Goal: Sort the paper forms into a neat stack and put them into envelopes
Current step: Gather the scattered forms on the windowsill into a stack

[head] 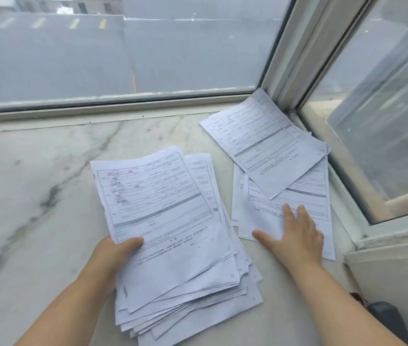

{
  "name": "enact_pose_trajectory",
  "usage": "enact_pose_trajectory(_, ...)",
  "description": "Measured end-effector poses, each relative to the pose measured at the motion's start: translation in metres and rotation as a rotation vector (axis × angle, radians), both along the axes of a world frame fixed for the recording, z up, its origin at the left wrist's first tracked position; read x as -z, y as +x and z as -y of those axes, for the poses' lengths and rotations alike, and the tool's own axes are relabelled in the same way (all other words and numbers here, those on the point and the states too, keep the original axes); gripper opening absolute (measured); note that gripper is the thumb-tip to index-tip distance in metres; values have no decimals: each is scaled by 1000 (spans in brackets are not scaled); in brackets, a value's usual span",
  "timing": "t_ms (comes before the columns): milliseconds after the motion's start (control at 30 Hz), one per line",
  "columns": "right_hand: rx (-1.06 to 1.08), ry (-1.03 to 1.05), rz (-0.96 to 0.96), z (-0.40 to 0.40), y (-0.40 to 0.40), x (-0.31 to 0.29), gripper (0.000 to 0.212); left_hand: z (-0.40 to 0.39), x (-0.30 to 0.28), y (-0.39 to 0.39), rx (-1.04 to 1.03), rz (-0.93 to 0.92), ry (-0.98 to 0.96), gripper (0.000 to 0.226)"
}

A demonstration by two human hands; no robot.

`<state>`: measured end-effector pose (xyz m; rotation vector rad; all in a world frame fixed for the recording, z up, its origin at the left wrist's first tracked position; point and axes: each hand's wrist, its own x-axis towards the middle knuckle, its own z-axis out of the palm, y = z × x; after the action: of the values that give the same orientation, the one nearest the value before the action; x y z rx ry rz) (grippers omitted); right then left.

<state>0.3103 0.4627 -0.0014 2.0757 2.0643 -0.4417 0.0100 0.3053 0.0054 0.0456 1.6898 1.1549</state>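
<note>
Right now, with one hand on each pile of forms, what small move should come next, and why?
Probably the right hand, flat on the loose sheets by the window frame, slides them toward the fanned pile the left hand grips; both lie crooked.

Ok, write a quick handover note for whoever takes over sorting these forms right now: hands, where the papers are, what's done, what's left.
Left hand: grips the near-left edge of the big pile, thumb on the top sheet.
Right hand: flat, fingers straight, pressing on the small pile.
Big pile: on the marble sill, fanned and uneven at its near edges.
Small pile: to its right by the window frame, a few sheets, the top one skewed toward the corner.
Done: forms gathered into two piles.
Left: merge, square up into one neat stack, fill envelopes. No envelopes in view.
</note>
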Motion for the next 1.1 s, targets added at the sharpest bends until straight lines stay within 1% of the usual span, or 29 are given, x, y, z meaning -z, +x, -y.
enact_pose_trajectory(67, -21, 63, -13, -4, 8, -1, 95, 1, 0, 1, 8, -19, -7, 26)
enact_pose_trajectory(167, -45, 149, -151, -17, 23, -5, 62, 0, -3, 2, 15, -35, -28, 27)
enact_pose_trajectory(200, -53, 145, -197, -21, 29, -9, 55, -1, -2, 2, 18, -39, -32, 27)
enact_pose_trajectory(233, -73, 123, -229, -24, 36, -13, 55, -1, -2, 2, 17, -40, -33, 27)
enact_pose_trajectory(333, -93, -9, -258, -24, 54, -22, 76, -1, -1, 2, 17, -23, -26, 28)
enact_pose_trajectory(367, -69, -1, -304, -21, 57, -23, 77, -1, -1, 1, 20, -16, -26, 30)
enact_pose_trajectory(433, 0, 73, -410, -13, 57, -26, 70, 0, -4, 1, 38, 11, -18, 34)
enact_pose_trajectory(467, 3, 123, -425, -8, 53, -27, 66, 0, -5, 0, 42, 36, -8, 38)
enact_pose_trajectory(533, -57, 166, -446, 10, 39, -27, 61, 0, -8, -4, 24, 111, 18, 44)
enact_pose_trajectory(567, -100, 177, -485, 23, 26, -29, 58, 0, -9, -6, -6, 165, 32, 45)
enact_pose_trajectory(633, -240, 219, -576, 50, -4, -31, 52, 1, -10, -10, -20, 244, 91, 57)
enact_pose_trajectory(700, -456, 253, -598, 76, -36, -25, 60, 3, -12, -12, 27, 294, 156, 73)
enact_pose_trajectory(767, -639, 175, -574, 95, -65, -16, 64, 6, -14, -11, 35, 339, 169, 85)
enact_pose_trajectory(800, -690, 102, -551, 101, -79, -12, 61, 8, -15, -11, 30, 344, 176, 84)
enact_pose_trajectory(833, -733, 16, -532, 106, -91, -12, 56, 9, -16, -10, 28, 335, 186, 77)
enact_pose_trajectory(900, -836, -101, -415, 113, -107, -13, 53, 10, -18, -7, 43, 267, 158, 48)
enact_pose_trajectory(933, -904, -104, -355, 114, -111, -16, 55, 12, -16, -6, 36, 208, 115, 38)
enact_pose_trajectory(967, -936, -166, -331, 110, -111, -19, 69, 15, -13, -6, 27, 140, 63, 34)
enact_pose_trajectory(1000, -892, -278, -351, 100, -109, -27, 87, 17, -11, -8, 26, 79, 16, 33)
enact_pose_trajectory(1033, -837, -276, -372, 87, -105, -32, 98, 20, -10, -9, 28, 51, -14, 33)
enact_pose_trajectory(1067, -768, -190, -405, 68, -100, -36, 100, 23, -9, -11, 27, 50, -26, 33)
enact_pose_trajectory(1100, -680, -87, -434, 43, -95, -39, 94, 25, -8, -12, 19, 62, -23, 32)
